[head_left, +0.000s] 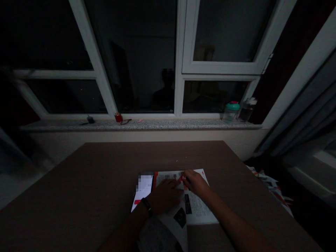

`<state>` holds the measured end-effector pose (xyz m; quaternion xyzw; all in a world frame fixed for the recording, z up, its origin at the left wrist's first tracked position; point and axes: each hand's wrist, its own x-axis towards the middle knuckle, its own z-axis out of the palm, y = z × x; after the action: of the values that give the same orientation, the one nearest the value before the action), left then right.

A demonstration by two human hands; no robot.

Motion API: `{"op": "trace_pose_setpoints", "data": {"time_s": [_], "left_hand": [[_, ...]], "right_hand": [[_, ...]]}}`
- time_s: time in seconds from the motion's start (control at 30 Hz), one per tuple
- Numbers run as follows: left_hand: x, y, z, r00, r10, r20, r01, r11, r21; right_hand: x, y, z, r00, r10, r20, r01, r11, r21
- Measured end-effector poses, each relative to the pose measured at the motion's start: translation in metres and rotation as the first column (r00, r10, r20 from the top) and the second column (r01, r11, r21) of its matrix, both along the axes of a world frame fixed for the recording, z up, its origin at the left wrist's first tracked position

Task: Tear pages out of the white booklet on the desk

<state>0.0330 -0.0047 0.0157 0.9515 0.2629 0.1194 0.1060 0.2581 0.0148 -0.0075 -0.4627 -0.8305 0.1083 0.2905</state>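
Tearing could be caused if the booklet (pixel 201 207) on the table (pixel 105 171) is tugged by the right hand (pixel 194 182), pinched around something red (pixel 180 180), while its pages are weighted by the outspread left hand (pixel 167 196).

Dim light around me. I faced wide white-framed window (pixel 179 56), panes (pixel 136 52) dark with faint room reflections. Speckled stone sill (pixel 162 124) ran beneath, pale wall (pixel 162 135) below that. Brown wood-look table (pixel 110 161) stood before me, near wall. Grey curtain (pixel 301 101) hung in folds at my right.
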Motion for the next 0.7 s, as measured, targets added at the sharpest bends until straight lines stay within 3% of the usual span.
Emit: {"op": "trace_pose_setpoints", "data": {"time_s": [0.37, 0.7], "left_hand": [[-0.002, 0.001, -0.005, 1.000, -0.004, -0.001, 0.004, 1.000, -0.012], [-0.001, -0.003, 0.009, 0.996, -0.039, 0.076, 0.043, 0.998, -0.049]], "right_hand": [[0.013, -0.010, -0.005, 0.937, -0.193, -0.290, 0.153, 0.976, -0.155], [0.006, -0.020, -0.002, 0.984, 0.007, -0.181, -0.034, 0.989, -0.144]]}}
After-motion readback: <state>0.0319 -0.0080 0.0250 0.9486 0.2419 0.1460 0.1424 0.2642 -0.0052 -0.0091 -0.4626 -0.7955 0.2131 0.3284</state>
